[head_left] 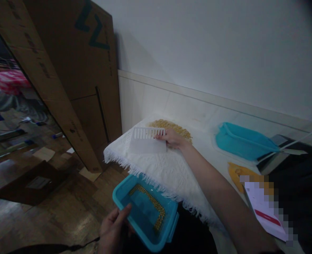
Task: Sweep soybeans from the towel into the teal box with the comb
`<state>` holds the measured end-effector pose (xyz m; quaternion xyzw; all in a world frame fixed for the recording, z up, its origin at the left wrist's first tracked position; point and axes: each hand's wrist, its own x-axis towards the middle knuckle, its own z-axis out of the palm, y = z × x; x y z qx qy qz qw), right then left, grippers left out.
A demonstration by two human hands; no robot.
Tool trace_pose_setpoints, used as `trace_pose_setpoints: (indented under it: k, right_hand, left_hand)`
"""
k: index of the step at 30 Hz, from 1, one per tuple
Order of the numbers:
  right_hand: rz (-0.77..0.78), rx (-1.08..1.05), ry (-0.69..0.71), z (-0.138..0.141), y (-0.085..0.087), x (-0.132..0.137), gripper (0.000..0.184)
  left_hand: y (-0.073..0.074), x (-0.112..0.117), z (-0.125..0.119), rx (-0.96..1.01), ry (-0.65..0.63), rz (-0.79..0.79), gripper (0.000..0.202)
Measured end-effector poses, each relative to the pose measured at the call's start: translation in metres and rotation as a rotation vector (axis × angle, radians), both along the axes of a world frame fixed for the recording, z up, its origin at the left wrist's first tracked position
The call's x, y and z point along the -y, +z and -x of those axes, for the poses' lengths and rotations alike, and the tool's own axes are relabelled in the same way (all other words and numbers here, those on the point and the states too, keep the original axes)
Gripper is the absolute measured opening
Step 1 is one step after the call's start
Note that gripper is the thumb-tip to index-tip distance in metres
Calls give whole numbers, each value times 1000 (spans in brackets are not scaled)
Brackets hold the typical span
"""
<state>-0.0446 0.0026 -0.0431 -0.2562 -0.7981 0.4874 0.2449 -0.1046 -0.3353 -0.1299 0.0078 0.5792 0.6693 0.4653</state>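
I see the white slotted scraper (pixel 147 140) lying flat on the white fringed cloth (pixel 161 169), far left part of the table, with my right hand (pixel 172 138) pinching its right edge. Just right of it, touching the hand, sits the heap of yellow grains (pixel 172 126). Nearer, below the cloth's fringe, my left hand (pixel 113 229) clasps the rim of the blue tub (pixel 145 215), thumb inside; it has a line of grains in it. A second blue tray (pixel 243 141) lies to the far right, and a cardboard box (pixel 73 70) stands on the left.
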Motion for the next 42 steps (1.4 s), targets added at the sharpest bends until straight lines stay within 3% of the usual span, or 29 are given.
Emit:
trace_pose_setpoints:
  k: [4,10,13,17,21,24,30,36,42]
  right_hand:
    - [229,-33,21,12,-6,-7,34]
    - [240,-120,-37,13,3,-9,37]
    - [124,-202,-222,6,7,-5,39]
    - [-203,-149,-496,-5,2,14,34]
    - [-560,48,-544,-10,-9,46,34]
    - [-727,158,-519,-8,-12,65,31]
    - [-828,283,-506,0,-10,80,30]
    - [-853,244,-492,10,-18,94,28]
    - [-776,134,-611,-10,-10,77,31]
  left_hand:
    - [-1,0,-1,42,29,-6,48]
    - [2,0,-2,39,18,-14,49]
    - [3,0,-3,45,9,-16,49]
    - [-2,-1,-4,54,4,-25,51]
    - [-9,0,-7,49,2,-19,50]
    - [-12,1,-8,9,-15,-25,50]
    - [-9,4,-10,-88,-42,-6,47]
    - [-7,4,-9,-104,-76,-17,50]
    - [-14,5,-10,-78,-41,-30,48]
